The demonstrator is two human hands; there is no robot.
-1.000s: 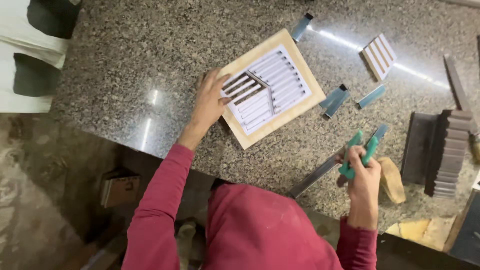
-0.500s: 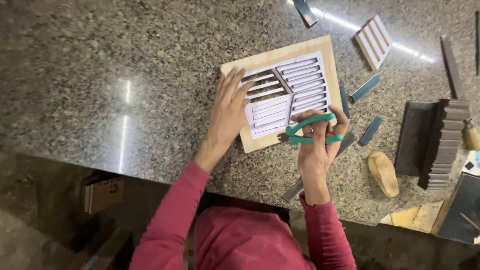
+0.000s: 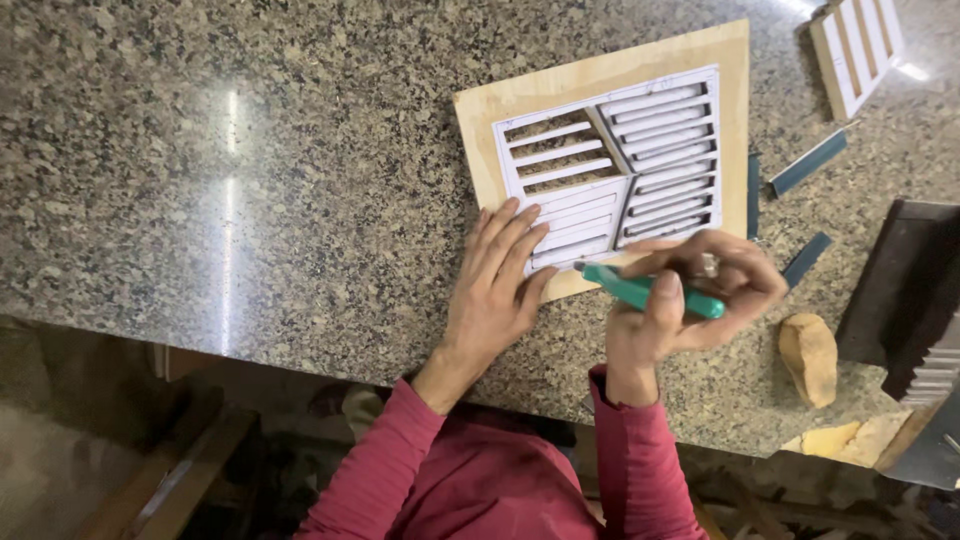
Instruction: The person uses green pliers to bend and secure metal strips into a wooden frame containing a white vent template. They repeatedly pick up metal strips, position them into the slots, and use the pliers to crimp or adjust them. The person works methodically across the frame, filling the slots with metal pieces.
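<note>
A pale wooden board (image 3: 520,100) with a white slatted pattern (image 3: 615,165) lies on the speckled granite counter (image 3: 300,150). My left hand (image 3: 500,280) rests flat on the board's near left corner, fingers spread over the lower slats. My right hand (image 3: 690,300) grips a green-handled tool (image 3: 640,290), held across the board's near edge. The tool's working end is hidden behind my fingers.
Teal strips (image 3: 808,162) lie right of the board. A second small slatted wooden piece (image 3: 855,50) sits at the far right. A tan lump (image 3: 808,358) and a dark stack of pieces (image 3: 905,290) stand by the counter's near right edge.
My right hand came from the right side of the counter with the green-handled tool to the board's near edge. My left hand shifted to the board's near left corner. The view moved closer.
</note>
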